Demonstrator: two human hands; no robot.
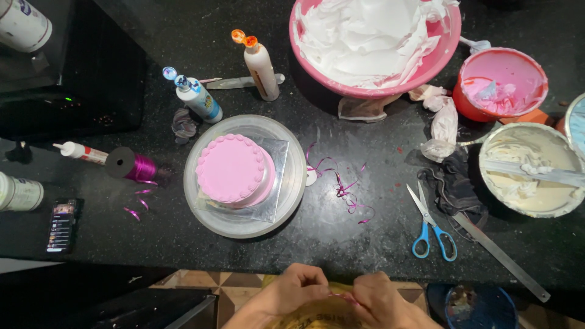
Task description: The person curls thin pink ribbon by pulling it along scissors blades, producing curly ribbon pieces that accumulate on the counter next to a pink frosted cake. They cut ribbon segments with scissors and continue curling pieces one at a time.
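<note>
My left hand (pixel 294 291) and my right hand (pixel 378 298) meet at the bottom edge, below the black counter. Both pinch a thin pink ribbon piece (pixel 341 296) between their fingertips. A small round pink cake (pixel 234 169) sits on a square silver board on a round metal turntable (pixel 292 183), a little beyond my left hand. Curls of pink ribbon (pixel 344 189) lie on the counter to the right of the turntable. A spool of magenta ribbon (pixel 131 166) lies to its left.
Blue-handled scissors (pixel 431 224) and a metal ruler (pixel 503 259) lie at right. A big pink bowl of white cream (pixel 375 42), a smaller pink bowl (pixel 501 82) and a cream-filled metal bowl (pixel 530 169) stand at the back right. Squeeze bottles (pixel 261 67), a phone (pixel 62 225) and a dark cloth (pixel 454 186) are also here.
</note>
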